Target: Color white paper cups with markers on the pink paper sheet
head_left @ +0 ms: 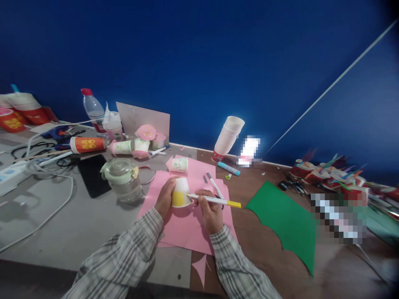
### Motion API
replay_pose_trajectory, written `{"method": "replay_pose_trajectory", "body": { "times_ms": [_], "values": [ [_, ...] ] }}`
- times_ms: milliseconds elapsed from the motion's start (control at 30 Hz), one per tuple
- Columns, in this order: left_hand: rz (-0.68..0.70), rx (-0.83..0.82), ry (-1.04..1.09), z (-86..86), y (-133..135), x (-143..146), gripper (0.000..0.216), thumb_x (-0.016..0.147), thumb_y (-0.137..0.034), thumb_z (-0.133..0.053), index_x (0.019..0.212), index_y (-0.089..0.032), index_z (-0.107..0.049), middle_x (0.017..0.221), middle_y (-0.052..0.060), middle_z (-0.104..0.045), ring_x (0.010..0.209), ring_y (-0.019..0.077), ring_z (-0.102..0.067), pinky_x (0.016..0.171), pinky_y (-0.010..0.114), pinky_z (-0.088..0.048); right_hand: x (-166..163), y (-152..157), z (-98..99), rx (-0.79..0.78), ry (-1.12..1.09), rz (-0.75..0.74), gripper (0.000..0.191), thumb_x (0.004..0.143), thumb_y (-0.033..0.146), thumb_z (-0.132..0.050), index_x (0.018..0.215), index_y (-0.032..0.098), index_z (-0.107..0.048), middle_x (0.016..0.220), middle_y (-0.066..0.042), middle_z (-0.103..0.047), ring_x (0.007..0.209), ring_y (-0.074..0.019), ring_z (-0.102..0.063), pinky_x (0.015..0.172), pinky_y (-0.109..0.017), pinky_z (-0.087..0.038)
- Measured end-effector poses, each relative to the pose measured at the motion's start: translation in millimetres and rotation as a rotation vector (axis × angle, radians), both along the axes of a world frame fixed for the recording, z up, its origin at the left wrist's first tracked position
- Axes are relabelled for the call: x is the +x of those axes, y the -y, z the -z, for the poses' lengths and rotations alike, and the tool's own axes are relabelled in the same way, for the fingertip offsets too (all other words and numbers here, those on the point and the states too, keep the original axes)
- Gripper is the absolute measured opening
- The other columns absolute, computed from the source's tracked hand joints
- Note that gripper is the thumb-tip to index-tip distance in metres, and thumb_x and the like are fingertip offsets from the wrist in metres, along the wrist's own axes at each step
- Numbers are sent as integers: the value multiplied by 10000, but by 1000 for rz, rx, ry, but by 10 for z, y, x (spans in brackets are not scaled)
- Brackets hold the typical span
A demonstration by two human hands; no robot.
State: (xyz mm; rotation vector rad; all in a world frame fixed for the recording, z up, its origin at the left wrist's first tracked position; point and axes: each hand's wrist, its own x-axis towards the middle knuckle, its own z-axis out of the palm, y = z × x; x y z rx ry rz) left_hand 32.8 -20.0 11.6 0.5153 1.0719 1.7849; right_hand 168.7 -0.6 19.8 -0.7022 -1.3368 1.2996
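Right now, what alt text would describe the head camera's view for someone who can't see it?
A person's left hand holds a white cup partly coloured yellow, while the right hand points a yellow-ended marker at it, over pink paper. A lidded jar stands to the left; a green sheet lies to the right.

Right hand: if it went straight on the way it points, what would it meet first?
Most likely the cup, held by the left hand just ahead of the right hand. The tip of the marker sits at the cup's side; whether it touches is unclear.
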Motion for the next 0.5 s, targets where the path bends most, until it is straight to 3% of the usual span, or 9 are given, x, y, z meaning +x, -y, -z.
{"method": "replay_pose_trajectory", "body": {
  "times_ms": [233, 500],
  "values": [
    [-3, -30, 19, -30, -3, -8, 333, 697, -403, -515, 905, -159, -606, 696, 32, -572, 552, 182, -511, 517, 316, -440, 10, -19, 61, -12, -3, -19, 174, 757, 337, -592, 789, 180, -661, 540, 19, -611, 499, -137, -562, 498, -251, -478],
    [-15, -9, 20, -5, -3, -6, 303, 711, -399, -502, 871, -165, -610, 640, 17, -548, 542, 175, -495, 482, 286, -417, 10, 16, -10, 5, 17, -19, 164, 738, 335, -606, 748, 183, -664, 521, 24, -601, 475, -137, -555, 478, -249, -478]
  ]
}}
